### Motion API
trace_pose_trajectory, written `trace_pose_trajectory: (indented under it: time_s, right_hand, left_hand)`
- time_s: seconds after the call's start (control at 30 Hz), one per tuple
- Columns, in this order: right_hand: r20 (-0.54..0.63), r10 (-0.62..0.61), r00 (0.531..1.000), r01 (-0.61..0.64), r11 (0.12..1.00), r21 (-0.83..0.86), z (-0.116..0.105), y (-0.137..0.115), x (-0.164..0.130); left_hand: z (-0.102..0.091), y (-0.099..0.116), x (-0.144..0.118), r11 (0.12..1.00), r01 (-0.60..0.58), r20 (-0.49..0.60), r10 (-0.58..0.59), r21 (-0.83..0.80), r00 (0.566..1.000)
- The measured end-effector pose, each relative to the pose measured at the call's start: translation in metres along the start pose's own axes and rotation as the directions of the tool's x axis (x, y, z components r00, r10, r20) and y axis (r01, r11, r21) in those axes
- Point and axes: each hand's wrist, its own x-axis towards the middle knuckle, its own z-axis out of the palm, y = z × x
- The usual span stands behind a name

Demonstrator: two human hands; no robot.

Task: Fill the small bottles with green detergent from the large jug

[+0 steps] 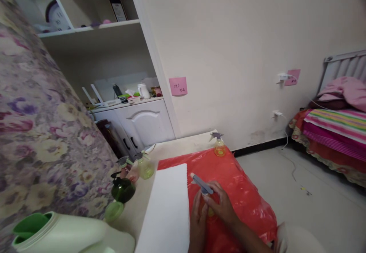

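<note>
Nearest the camera, at the lower left, lay a pale green jug (71,234) on its side, its green mouth turned toward the flowered curtain (42,131). Just beyond it, you had both hands closed around a small spray bottle (206,201) over the red plastic sheet (246,192) on the worktop (171,146). Your left hand (198,216) wrapped the bottle's body from below, your right hand (221,207) gripped it near the neck, and the two hands touched. Neither was nearer than the other; the bottle sat between them, directly ahead of you and close in.

Its grey trigger head (201,184) stuck out above your fingers, long axis slanting up and to the left, the nozzle end pointing toward the white paper sheet (168,207) just beside it. A trace of yellow showed low between your hands; the rest of the body was hidden.

More spray bottles stood apart: a yellow one (219,146) at the sheet's far edge, and a cluster of green ones (134,176) to your left.
</note>
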Motion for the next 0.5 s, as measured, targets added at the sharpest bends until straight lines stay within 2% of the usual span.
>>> trace_pose_trajectory:
  time_s: [0.17,0.5]
  right_hand:
    - [-0.021,0.040,0.999,-0.039,0.999,0.017,0.001,0.000,0.000]
    - [-0.054,0.032,0.998,-0.032,0.999,0.010,0.003,0.001,0.002]
  left_hand:
    - [0.000,0.000,0.000,1.000,0.002,0.005,-0.002,0.006,1.000]
    - [0.000,-0.013,0.002,1.000,0.003,0.030,-0.003,0.026,1.000]
